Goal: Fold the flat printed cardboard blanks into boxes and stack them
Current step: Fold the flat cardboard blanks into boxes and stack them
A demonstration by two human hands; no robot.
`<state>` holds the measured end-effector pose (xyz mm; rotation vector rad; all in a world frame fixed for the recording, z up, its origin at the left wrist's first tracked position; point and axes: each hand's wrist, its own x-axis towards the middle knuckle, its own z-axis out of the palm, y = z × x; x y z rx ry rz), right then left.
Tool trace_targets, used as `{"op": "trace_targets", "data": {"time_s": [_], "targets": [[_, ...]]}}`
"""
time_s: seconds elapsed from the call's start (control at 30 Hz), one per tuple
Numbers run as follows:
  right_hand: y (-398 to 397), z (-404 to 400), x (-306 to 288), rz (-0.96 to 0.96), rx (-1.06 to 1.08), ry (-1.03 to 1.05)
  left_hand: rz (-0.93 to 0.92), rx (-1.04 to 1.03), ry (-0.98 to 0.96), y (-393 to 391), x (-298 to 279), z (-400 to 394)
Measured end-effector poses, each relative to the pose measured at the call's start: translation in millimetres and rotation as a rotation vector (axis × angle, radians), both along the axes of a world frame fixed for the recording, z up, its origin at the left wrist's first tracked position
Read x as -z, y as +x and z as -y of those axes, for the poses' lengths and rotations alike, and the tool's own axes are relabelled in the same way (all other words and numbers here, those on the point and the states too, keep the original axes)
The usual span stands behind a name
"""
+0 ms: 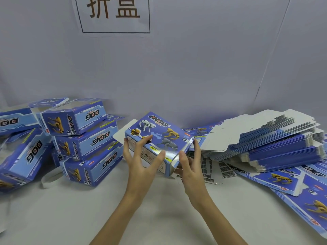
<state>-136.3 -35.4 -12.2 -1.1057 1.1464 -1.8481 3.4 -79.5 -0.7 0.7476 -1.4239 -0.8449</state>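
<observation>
A white-covered table [88, 218] carried everything. Folded blue boxes [88, 147] were stacked on its left side. A slumped pile of flat blanks [276, 149] lay on its right, with loose blanks [290, 181] spread in front.

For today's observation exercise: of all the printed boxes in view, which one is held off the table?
The box in the middle, showing several toy dogs, gripped by the left hand and right hand; the folded boxes on the left sit stacked.

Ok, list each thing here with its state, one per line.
box in hands: erected, near end still open
left hand: holding the box
right hand: gripping the box's end
folded boxes: stacked at left
flat blanks: unfolded, piled at right
</observation>
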Motion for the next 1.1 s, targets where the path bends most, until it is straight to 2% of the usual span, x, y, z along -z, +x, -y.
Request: {"op": "trace_targets", "data": {"time_s": [0.2, 0.4, 0.5, 0.6, 0.7, 0.87, 1.1], "targets": [[5.0, -0.8, 1.7, -0.114, 0.13, -0.104, -0.03, 0.112, 0.009, -5.1, -1.2, -5.8], [2.0, -2.8, -0.8, -0.012, 0.051, -0.053, 0.132, 0.147, -0.049, 2.2, -0.7, -0.9], [-8.0, -0.5, -5.8, 0.037, 0.054, -0.044, 0.177, 0.261, 0.005, 19.5, -7.3, 8.6], [-20.6, -2.3, -10.4, -0.019, 0.004, -0.032, 0.146, 0.419, 0.056, 31.0, -10.0, 13.1], [-23.6, -6.7, -11.1, -0.075, -0.047, -0.086, 0.034, 0.5, 0.104, 30.5, -9.2, 12.7], [-15.3, -7.2, -9.0, -0.12, 0.035, -0.11, -0.014, 0.477, 0.129, 26.8, -9.2, 9.1], [-9.6, -3.7, -4.2, -0.087, 0.084, -0.122, -0.006, 0.402, 0.111, 25.5, -9.9, 8.4]]}}
